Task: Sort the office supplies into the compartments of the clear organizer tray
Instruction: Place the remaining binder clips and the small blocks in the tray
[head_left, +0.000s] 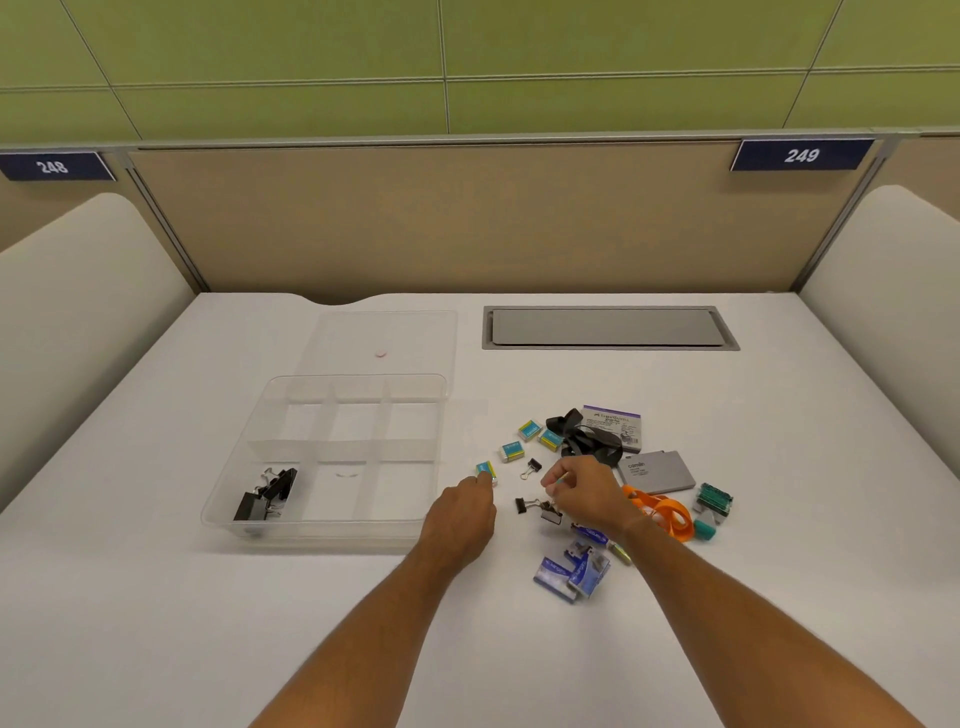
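Left hand (464, 512) pinching eraser (487, 472) | right hand (581, 491) pinching another, partly hidden | binder clips (267, 498) grouping in organizer tray (228, 488) near-left compartment

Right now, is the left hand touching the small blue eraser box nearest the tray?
Touching: in the head view the left hand has its fingertips against the eraser box, with no gap between them.

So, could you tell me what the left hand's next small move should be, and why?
Probably pinch the small blue eraser and carry it to a bare compartment of the clear organizer tray. The left hand has its fingers at that eraser, and only the near-left compartment holds anything, the black binder clips.
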